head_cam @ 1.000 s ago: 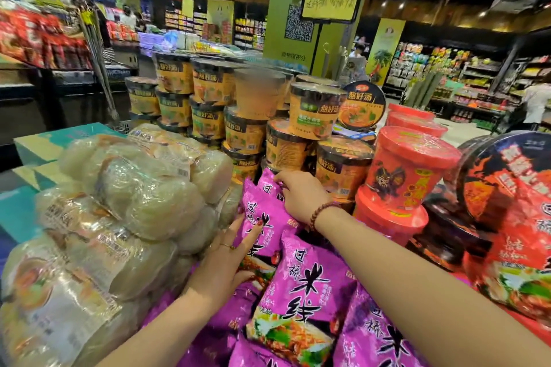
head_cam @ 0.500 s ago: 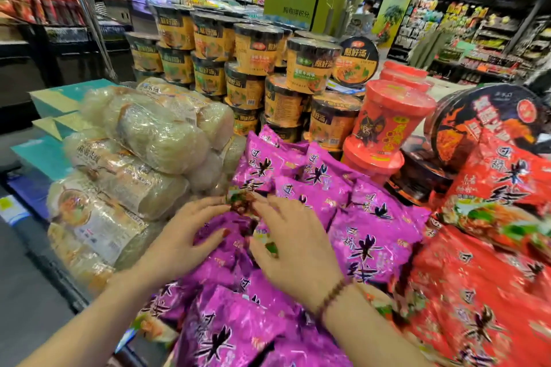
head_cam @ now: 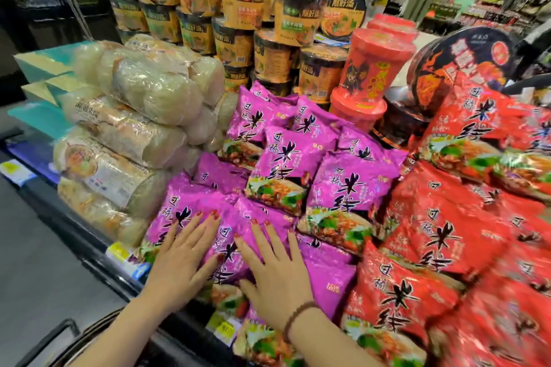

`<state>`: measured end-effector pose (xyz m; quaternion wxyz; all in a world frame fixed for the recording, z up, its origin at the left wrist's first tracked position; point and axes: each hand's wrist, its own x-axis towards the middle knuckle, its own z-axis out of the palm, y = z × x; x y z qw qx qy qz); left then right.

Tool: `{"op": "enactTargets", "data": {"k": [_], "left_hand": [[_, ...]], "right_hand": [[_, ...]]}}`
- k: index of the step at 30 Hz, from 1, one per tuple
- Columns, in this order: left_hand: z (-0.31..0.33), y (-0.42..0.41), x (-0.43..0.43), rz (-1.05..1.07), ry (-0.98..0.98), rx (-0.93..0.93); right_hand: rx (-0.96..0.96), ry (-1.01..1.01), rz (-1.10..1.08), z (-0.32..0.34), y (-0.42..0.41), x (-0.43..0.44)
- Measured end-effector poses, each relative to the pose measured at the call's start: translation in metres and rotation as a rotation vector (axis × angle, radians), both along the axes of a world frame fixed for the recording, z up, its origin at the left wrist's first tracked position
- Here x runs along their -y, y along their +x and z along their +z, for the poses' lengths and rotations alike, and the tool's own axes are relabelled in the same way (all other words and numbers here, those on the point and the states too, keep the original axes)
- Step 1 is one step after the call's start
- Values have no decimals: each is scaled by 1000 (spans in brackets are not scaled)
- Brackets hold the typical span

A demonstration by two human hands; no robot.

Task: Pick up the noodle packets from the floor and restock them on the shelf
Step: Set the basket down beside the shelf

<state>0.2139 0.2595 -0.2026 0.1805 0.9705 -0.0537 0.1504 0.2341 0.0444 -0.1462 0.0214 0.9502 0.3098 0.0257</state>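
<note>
Both hands, left hand (head_cam: pixel 182 262) and right hand (head_cam: pixel 275 270), press flat, fingers straight, on purple noodle packets (head_cam: pixel 226 247) beneath them.

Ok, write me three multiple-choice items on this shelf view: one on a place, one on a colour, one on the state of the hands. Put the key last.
1. The purple packets lie: A) between the clear-wrapped bundles and the red packets; B) in a cardboard box; C) on the floor.
2. The bead bracelet on the right wrist is: A) white; B) dark red-brown; C) blue.
3. The left hand and the right hand are: A) curled into fists; B) gripping a bottle; C) flat on the purple packets, fingers straight.
Key: 1 A, bundles on one side, red packets on the other; 2 B, dark beads ring the wrist; 3 C, both palms lie down on the wrappers.
</note>
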Motion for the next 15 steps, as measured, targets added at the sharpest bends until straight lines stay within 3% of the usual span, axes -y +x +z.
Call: {"op": "enactTargets", "data": {"k": [4, 6, 9, 15], "left_hand": [[11, -22, 12, -55, -172, 155], [11, -33, 22, -148, -142, 217], [-1, -27, 33, -205, -53, 179], [-12, -6, 29, -205, -114, 88]], "right_hand": [[135, 111, -68, 1, -27, 21], [161, 139, -117, -4, -49, 40], [144, 86, -160, -21, -71, 60], [83, 27, -176, -36, -63, 56]]}}
